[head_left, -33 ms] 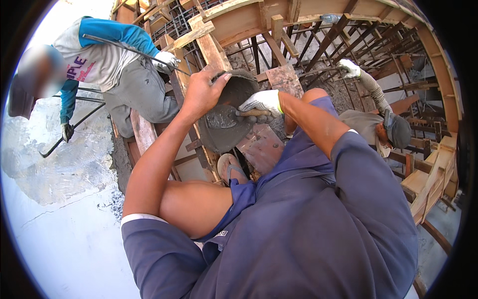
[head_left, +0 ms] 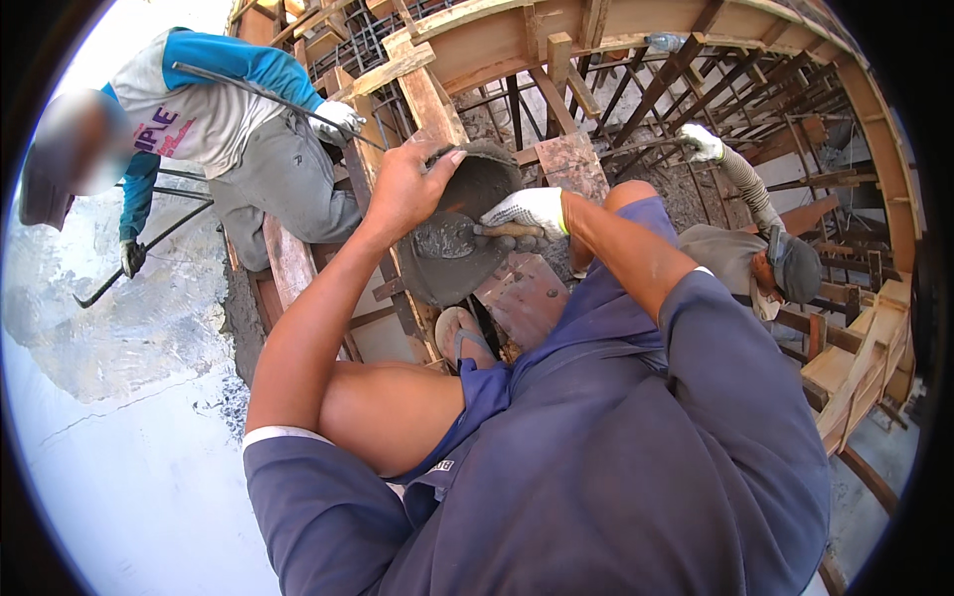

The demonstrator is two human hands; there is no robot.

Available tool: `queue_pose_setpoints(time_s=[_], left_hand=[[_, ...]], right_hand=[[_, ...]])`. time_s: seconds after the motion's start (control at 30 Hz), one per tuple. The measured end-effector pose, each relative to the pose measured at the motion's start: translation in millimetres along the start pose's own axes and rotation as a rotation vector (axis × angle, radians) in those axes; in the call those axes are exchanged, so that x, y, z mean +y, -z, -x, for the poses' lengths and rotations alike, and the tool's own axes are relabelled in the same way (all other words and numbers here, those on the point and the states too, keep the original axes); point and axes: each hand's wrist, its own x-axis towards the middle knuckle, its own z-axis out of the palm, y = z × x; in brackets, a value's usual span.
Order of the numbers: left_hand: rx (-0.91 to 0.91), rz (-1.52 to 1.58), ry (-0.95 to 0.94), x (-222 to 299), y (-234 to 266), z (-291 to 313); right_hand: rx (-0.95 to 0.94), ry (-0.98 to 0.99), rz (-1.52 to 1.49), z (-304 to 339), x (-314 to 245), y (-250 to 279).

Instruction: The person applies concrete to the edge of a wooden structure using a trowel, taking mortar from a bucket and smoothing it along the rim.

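A dark bucket (head_left: 494, 173), coated with grey mortar, is tilted between my knees. My bare left hand (head_left: 409, 187) grips its far-left rim, thumb stretched along the edge. In a white knit glove, my right hand (head_left: 529, 211) is closed around the wooden handle of a trowel (head_left: 444, 235). The trowel's blade lies in the bucket's mouth against wet grey mortar (head_left: 447, 275), and smears cover part of its outline. My right fingertips are dark with mortar, and the left fingers beyond the rim are partly hidden.
A kneeling co-worker (head_left: 238, 149) on the left holds dark metal bars (head_left: 268, 94). Another person in a cap (head_left: 792, 264) reaches a gloved hand (head_left: 702, 143) among timber props on the right. Curved plywood formwork (head_left: 477, 58) runs behind. A stained board (head_left: 524, 298) lies beside my sandalled foot (head_left: 464, 338).
The trowel blade sits very slightly higher in the bucket's mouth. The whole view has shifted a little; both hands keep their grips.
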Motion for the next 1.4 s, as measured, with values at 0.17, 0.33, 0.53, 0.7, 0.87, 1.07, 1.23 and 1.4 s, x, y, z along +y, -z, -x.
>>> queue_pose_setpoints(time_s=[0.17,0.33,0.53,0.7,0.87,1.07,1.23,1.4], left_hand=[[0.119,0.035,0.211,-12.9,31.4,15.3],[0.316,0.387,0.559,-83.1,90.7,79.6],[0.701,0.378,0.929,-145.4,131.5,229.9],[1.066,0.534,1.167,-111.1,165.1,377.6],[1.452,0.56,1.257,-79.9,188.7,480.5],[1.636,-0.044,1.537,-58.9,189.9,607.1],[1.718,-0.143,1.622,-26.8,174.3,685.0],[1.846,-0.125,1.485,-37.2,194.5,679.4]], right_hand=[[0.028,0.245,-0.151,-15.1,23.0,-30.5],[-0.095,0.094,-0.479,14.1,-8.5,-56.1],[0.152,0.271,-0.488,63.4,-65.3,-94.1],[0.586,0.484,0.006,21.9,-97.6,-168.8],[0.502,0.943,0.259,-127.4,-98.2,-264.7],[0.017,0.993,0.6,-229.9,-133.3,-405.0],[-0.303,0.596,0.397,-181.3,-122.6,-386.5],[-0.296,0.338,0.186,-127.2,-91.3,-286.5]])
